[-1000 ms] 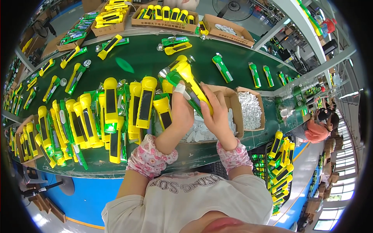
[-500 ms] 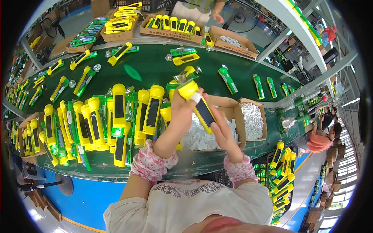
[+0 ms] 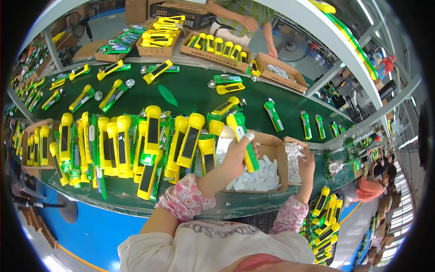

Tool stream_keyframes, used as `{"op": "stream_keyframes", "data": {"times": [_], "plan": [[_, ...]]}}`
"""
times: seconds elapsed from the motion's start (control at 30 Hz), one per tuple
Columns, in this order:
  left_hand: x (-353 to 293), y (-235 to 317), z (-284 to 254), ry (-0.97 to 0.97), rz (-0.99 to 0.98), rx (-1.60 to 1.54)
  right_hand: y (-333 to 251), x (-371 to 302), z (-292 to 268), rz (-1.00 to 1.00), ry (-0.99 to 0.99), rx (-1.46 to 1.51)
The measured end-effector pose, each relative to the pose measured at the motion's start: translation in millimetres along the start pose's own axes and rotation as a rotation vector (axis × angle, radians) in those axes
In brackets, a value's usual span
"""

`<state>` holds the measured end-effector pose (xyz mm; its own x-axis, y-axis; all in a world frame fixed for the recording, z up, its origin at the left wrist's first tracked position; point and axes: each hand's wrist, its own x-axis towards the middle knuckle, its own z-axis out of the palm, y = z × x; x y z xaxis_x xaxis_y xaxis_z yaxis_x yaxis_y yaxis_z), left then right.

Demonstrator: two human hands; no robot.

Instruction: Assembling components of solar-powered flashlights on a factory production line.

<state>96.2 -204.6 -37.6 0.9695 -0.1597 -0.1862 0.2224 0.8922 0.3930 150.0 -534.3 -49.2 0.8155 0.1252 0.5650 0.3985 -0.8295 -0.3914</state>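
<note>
My left hand (image 3: 236, 157) is closed around a yellow-and-green flashlight (image 3: 244, 143), held tilted with its green side and white switch showing. Below it stands a cardboard box (image 3: 282, 163) of flat white plastic pieces (image 3: 258, 177). My right hand (image 3: 307, 165) reaches over a narrower box of small whitish parts (image 3: 292, 159), fingers bent and apart, partly hiding the contents. To the left, several similar flashlights (image 3: 153, 131) with dark panels stand packed in a row, closest to my left forearm.
A green conveyor belt (image 3: 190, 97) beyond the bench carries scattered flashlights. Cartons of flashlights (image 3: 215, 56) line its far side, where another person's hands (image 3: 248, 22) show. A black crate with flashlights (image 3: 327, 226) stands low at my right. A metal frame (image 3: 358, 54) rises at the right.
The flashlight has turned from its dark panel to its green switch side, now in my left hand alone. My right hand has left it and moved right to the narrow box.
</note>
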Motion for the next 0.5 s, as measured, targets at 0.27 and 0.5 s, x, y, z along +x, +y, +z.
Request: {"op": "stream_keyframes", "data": {"times": [0.27, 0.5], "plan": [[-8, -4, 13, -0.190, -0.217, -0.223, 98, -54, 33, 0.189, -0.326, -0.018], [3, -2, 12, -0.014, 0.050, -0.169, 89, -47, 52, 0.316, -0.156, -0.072]]}}
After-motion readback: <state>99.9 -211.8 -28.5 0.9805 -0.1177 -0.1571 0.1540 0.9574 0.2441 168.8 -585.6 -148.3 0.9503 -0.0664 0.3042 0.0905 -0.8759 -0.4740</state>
